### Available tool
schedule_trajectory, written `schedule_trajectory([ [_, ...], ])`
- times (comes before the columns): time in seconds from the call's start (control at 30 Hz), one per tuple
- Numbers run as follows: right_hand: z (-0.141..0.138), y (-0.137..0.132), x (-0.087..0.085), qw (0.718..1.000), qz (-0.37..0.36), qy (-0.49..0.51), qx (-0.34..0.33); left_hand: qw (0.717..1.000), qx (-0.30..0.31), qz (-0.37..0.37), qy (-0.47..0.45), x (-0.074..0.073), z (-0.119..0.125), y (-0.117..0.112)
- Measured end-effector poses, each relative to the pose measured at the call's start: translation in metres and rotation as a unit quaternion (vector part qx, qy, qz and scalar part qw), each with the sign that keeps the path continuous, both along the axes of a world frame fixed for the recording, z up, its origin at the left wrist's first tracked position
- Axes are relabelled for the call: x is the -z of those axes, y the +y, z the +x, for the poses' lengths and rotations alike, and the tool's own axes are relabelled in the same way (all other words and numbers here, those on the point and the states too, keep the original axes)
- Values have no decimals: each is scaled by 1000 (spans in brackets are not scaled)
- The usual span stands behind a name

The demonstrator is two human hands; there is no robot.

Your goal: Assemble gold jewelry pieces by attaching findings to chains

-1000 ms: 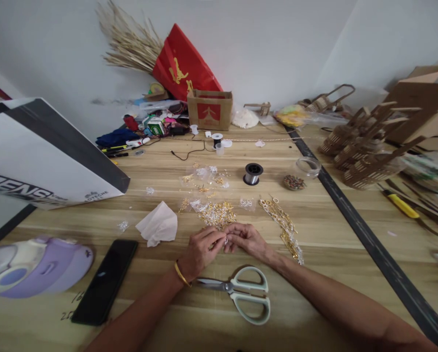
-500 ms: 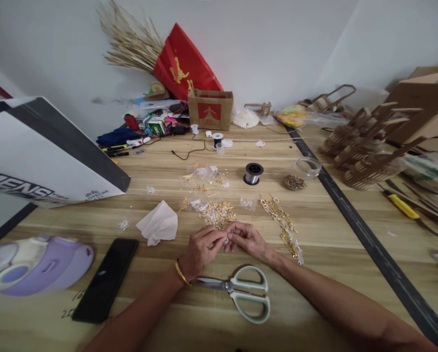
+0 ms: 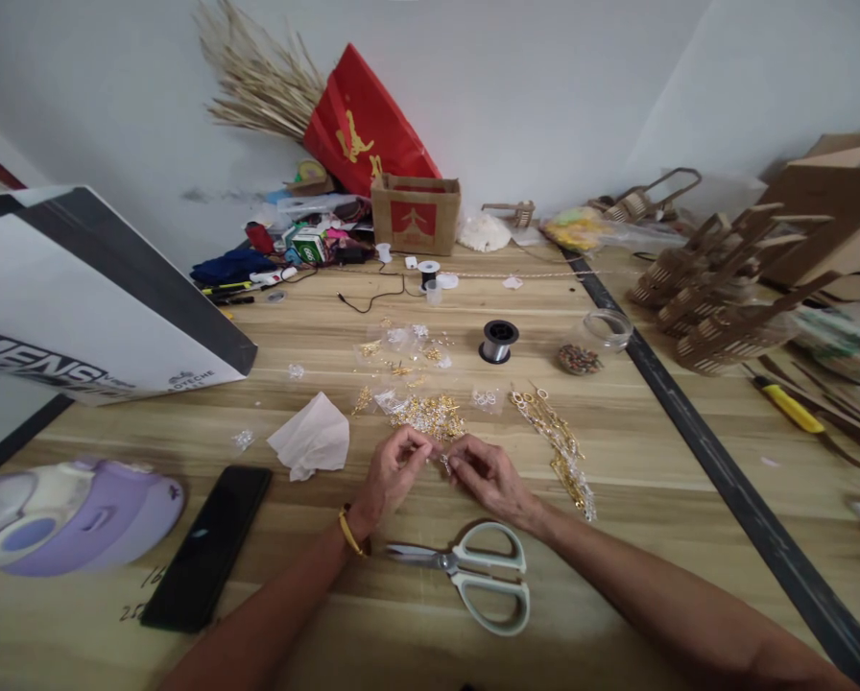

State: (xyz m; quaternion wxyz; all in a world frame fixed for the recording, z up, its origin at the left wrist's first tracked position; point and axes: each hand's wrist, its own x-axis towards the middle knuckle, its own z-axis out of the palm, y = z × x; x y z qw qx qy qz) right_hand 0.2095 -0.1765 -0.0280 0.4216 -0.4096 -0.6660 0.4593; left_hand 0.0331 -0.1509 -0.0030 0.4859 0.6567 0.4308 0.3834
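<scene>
My right hand [image 3: 489, 472] pinches a small silver piece [image 3: 444, 464], perhaps a ring or charm, between thumb and fingertips. Just left of it, my left hand [image 3: 394, 467] has thumb and forefinger pressed together; a tiny pale bit shows at the tips, too small to name. Right beyond both hands lies a pile of gold and silver beads and charms [image 3: 430, 416]. Scissors [image 3: 465, 568] with pale green handles rest on the table below the hands. Strings of gold and silver charms [image 3: 556, 441] lie to the right of my right hand.
A spool of wire [image 3: 498, 342] and a jar of beads [image 3: 594, 343] stand farther back. At left are a tissue [image 3: 311, 437], a black phone [image 3: 206, 547] and a purple-white container [image 3: 91, 518]. Small woven baskets [image 3: 718, 307] and a yellow-handled tool [image 3: 790, 403] are at right.
My hands, close together before, are now slightly apart. The left hand has shifted left, and the silver piece stays at the right fingertips.
</scene>
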Motion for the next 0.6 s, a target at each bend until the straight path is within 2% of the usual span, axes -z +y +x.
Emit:
schedule_trajectory([
  [0.17,0,-4,-1,997,53,-64,5,995,14,-82,-49,-1,-1,2],
  [0.33,1,-4,1,991,94,-96,1,994,26,-86,-68,2,-2,4],
  [0.6,0,-4,2,995,70,-74,2,985,45,-131,-100,3,-3,5],
])
